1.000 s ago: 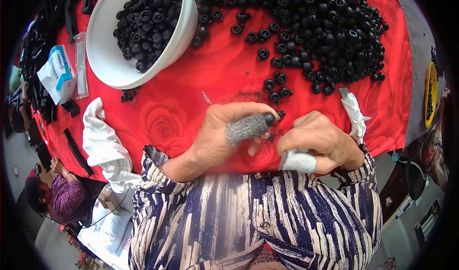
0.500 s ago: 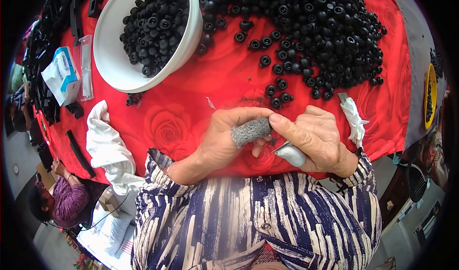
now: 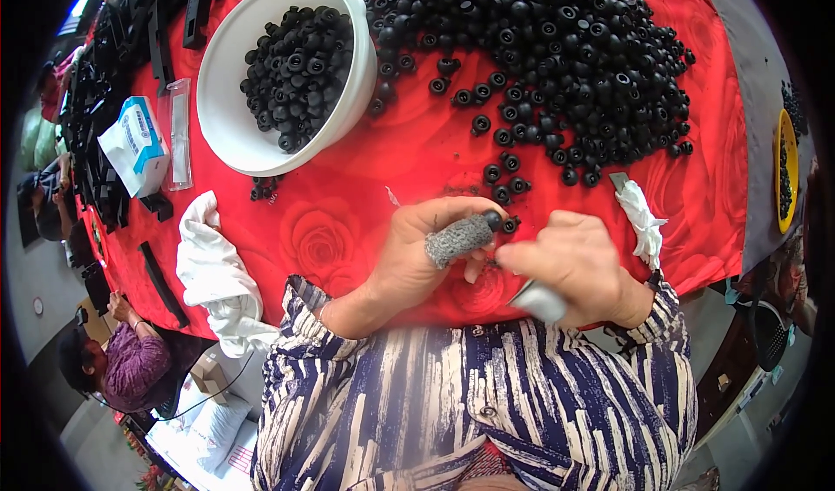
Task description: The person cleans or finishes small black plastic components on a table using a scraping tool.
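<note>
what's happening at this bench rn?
A person sits at a red rose-print tablecloth. The left hand, with a grey knit cot on one finger, pinches a small black ring part; the right hand works against it with a small pale-handled tool. A big pile of black parts lies ahead, more sit in a white bowl.

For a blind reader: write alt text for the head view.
Two hands meet over a red rose-patterned tablecloth: the left hand, with a grey finger sleeve, pinches a small black ring; the right hand holds a grey tool. Beyond lie a pile of black rings and a white bowl.
</note>
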Available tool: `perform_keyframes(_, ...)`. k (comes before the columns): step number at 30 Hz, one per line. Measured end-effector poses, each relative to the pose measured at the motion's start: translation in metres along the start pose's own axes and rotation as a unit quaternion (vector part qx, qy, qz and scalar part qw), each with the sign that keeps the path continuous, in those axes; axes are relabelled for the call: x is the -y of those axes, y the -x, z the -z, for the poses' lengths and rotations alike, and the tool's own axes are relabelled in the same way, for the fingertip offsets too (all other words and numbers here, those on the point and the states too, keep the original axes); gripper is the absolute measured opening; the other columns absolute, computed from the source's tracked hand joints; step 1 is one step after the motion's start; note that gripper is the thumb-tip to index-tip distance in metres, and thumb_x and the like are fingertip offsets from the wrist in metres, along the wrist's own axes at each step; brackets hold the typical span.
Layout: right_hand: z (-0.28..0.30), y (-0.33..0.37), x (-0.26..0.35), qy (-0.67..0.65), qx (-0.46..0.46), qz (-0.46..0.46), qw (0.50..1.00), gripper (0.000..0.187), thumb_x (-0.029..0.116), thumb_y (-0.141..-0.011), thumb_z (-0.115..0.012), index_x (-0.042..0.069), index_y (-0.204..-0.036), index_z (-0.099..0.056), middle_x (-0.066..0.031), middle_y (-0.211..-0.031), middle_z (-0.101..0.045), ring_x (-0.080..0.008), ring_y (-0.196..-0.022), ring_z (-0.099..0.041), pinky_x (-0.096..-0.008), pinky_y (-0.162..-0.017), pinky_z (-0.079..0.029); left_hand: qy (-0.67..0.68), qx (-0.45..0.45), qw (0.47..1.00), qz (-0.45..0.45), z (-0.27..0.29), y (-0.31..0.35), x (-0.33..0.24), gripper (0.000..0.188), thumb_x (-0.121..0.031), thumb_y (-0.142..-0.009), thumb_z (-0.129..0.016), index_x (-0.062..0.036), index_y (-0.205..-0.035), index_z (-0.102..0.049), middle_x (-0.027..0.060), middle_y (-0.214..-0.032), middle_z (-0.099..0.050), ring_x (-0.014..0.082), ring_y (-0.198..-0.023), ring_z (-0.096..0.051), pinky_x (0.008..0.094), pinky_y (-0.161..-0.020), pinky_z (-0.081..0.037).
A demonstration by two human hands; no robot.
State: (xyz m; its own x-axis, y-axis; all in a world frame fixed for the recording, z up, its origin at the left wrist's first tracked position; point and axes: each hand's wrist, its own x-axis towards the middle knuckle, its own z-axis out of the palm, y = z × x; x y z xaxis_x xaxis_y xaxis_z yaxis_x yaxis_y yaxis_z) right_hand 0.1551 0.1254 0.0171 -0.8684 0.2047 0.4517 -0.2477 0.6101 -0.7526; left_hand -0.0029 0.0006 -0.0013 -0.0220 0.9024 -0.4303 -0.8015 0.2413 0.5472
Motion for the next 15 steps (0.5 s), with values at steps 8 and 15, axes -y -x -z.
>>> perform_keyframes(8,0.007,-0.002,-0.003,-0.089,-0.023,-0.205,0.974,0.016,0.004,-0.081,-0.059,-0.003,-0.094,-0.054,-0.0095,-0.074,-0.057,-0.0185,-0.057,-0.056,-0.0263,-0.053,-0.043,-0.110,0.040,0.993,-0.031,-0.002,0.000,-0.003,0.021,-0.009,-0.087,-0.057,0.0023,-0.105,-0.059,0.0049,-0.081,-0.057,0.0086,-0.062,-0.055,0.0199,-0.054,-0.045)
perform_keyframes(15,0.008,-0.002,-0.004,-0.122,0.023,-0.234,0.964,0.018,0.007,-0.079,-0.061,0.000,-0.095,-0.055,-0.0121,-0.076,-0.058,-0.0269,-0.065,-0.062,-0.0323,-0.054,-0.045,-0.149,0.034,0.988,-0.023,-0.003,0.001,-0.003,0.022,-0.007,-0.085,-0.059,0.0025,-0.104,-0.059,0.0049,-0.082,-0.056,0.0083,-0.062,-0.054,0.0202,-0.053,-0.045)
